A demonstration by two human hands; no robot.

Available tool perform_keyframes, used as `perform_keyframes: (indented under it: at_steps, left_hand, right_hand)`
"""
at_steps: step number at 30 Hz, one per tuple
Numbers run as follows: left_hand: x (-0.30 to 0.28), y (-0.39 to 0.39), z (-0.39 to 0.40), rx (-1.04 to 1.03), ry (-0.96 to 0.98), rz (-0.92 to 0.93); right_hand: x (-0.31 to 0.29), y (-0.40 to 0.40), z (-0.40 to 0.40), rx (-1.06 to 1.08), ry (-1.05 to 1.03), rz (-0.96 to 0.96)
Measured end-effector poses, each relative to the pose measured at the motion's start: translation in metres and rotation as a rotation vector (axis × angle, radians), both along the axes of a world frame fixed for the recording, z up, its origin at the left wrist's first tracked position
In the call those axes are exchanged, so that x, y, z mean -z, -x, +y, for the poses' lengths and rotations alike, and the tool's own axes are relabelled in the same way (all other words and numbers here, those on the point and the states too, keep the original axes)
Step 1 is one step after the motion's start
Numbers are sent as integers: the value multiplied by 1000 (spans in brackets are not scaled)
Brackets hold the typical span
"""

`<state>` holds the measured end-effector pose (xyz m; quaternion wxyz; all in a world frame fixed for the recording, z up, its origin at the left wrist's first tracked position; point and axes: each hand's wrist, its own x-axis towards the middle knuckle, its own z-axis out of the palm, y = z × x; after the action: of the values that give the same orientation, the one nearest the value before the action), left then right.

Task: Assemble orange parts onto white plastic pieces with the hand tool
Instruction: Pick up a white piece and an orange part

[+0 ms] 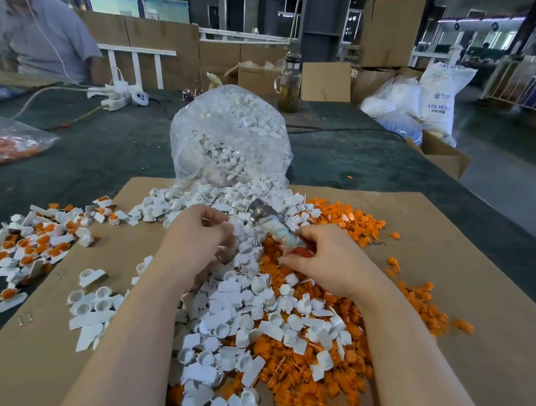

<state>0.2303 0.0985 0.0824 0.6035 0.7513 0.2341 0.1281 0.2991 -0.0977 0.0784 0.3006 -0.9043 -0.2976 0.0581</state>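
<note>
Warehouse, cardboard sheet point(447, 247), dark table point(105, 153)

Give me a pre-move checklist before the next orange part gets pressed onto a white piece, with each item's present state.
1. Hand tool in the right hand: ok, gripped by its red handle.
2. White piece in the left hand: cannot tell, the fingers are curled but blurred.
3. Orange part seated at the tool tip: cannot tell.
4. Loose orange parts within reach: ok, heaped by the right hand.
5. Loose white pieces within reach: ok, piled between the forearms.
6. Finished pile kept apart: ok, off to the left.
</note>
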Motion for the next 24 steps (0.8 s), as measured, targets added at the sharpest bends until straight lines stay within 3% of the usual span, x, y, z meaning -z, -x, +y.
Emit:
perform_keyframes:
  at_steps: [5, 12, 21, 24]
  left_hand:
    - [-2, -4, 6, -191, 261, -151]
    - [-3, -1, 4, -230, 317, -270]
    - [-7, -1, -4, -219, 408, -308]
    - [-7, 0, -4, -216, 426, -295]
  right_hand:
    - [1, 6, 10, -57, 71, -66]
    - [1, 8, 14, -102, 138, -69]
    - [2, 6, 12, -61, 239, -123]
    - [6, 4, 12, -15, 186, -131]
